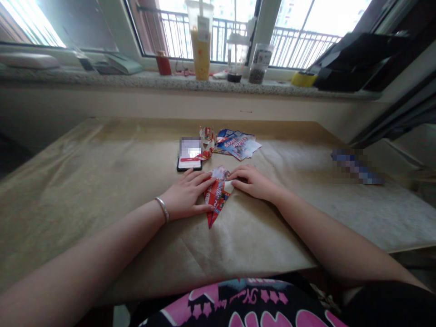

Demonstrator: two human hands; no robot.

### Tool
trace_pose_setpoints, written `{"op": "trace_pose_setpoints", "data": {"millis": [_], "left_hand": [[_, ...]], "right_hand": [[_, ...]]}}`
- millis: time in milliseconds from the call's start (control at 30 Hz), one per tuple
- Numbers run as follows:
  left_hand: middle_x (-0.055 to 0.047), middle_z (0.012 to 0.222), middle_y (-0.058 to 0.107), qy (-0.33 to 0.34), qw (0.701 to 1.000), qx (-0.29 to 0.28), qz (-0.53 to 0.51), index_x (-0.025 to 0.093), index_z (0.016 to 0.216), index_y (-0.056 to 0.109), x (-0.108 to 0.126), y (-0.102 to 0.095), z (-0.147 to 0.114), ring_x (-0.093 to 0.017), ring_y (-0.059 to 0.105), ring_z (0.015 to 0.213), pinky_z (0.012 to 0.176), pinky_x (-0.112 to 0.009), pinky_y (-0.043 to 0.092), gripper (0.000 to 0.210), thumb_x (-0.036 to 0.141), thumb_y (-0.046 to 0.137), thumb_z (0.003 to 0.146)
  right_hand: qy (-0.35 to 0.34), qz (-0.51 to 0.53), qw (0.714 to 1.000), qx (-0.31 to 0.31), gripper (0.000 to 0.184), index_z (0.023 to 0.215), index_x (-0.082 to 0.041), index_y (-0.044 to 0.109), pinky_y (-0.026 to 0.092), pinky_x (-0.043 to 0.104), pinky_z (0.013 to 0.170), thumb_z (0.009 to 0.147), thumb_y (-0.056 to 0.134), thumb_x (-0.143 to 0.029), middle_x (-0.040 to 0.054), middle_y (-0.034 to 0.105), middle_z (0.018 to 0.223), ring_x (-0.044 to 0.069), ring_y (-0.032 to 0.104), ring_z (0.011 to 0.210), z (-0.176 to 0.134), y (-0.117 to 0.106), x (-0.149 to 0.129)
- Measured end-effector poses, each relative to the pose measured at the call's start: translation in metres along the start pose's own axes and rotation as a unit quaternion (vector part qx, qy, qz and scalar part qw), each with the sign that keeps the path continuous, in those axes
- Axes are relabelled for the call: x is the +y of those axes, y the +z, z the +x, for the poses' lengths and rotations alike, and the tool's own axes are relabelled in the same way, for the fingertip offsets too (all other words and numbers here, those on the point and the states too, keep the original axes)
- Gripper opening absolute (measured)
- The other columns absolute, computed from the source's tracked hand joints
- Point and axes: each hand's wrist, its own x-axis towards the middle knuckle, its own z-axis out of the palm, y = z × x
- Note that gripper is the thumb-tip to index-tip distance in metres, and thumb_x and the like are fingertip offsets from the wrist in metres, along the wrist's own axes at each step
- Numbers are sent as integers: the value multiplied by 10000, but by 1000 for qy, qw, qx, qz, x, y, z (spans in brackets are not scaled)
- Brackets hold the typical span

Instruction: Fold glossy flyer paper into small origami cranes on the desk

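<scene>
A sheet of red, printed paper (pixel 216 196), folded to a narrow point toward me, lies on the table in front of my body. Holding its left side down, my left hand (pixel 187 193) rests on it with the fingers across its upper part and the thumb lower on the fold. At the upper right edge, my right hand (pixel 254 181) has thumb and fingertips curled around a white corner of the paper. The underside of the paper is hidden. A silver bangle (pixel 162 209) circles my left wrist.
Beyond my hands lie a phone (pixel 190 156), a crumpled red-and-white folded paper (pixel 208 144) and a stack of blue printed sheets (pixel 238 144). A blurred long item (pixel 357 168) is at the right. Cups, including a tall yellow-filled one (pixel 201 54), stand on the windowsill (pixel 136 81).
</scene>
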Motion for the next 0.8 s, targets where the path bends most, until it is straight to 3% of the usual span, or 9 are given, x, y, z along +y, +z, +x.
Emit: {"op": "trace_pose_setpoints", "data": {"millis": [233, 633, 700, 800], "left_hand": [[-121, 1486, 370, 2, 1000, 19, -9, 189, 1440, 356, -1, 3, -1, -314, 328, 1356, 1151, -492, 157, 804, 687, 478, 821], [-97, 1419, 443, 18, 999, 33, -21, 301, 1426, 377, -1, 0, -1, -322, 381, 1295, 1109, -522, 196, 696, 638, 510, 832], [-94, 1408, 453, 18, 999, 35, -23, 304, 1421, 387, -1, -1, 0, -321, 386, 1286, 1103, -520, 203, 684, 635, 509, 835], [-84, 1386, 474, 17, 998, 49, -31, 303, 1407, 410, 0, -1, 1, -312, 398, 1267, 1097, -505, 222, 663, 630, 509, 838]], "right_hand": [[49, 33, 998, -38, 340, 873, -184, 695, 431, 352, 950, 957, 392, -314, 64, 712, 1013, 187, 616, 996, -2, -11, -3], [6, 57, 995, -86, 285, 733, -185, 696, 426, 356, 987, 888, 457, -195, 64, 713, 1054, 176, 619, 1045, -7, -24, -6], [-9, 48, 996, -78, 232, 773, -183, 704, 433, 355, 981, 878, 500, -217, 70, 713, 1057, 175, 625, 1034, -8, -23, -5], [-29, 12, 997, -65, 194, 986, -192, 704, 432, 370, 987, 839, 598, -261, 79, 699, 1101, 186, 614, 1058, -9, -19, -3]]}}
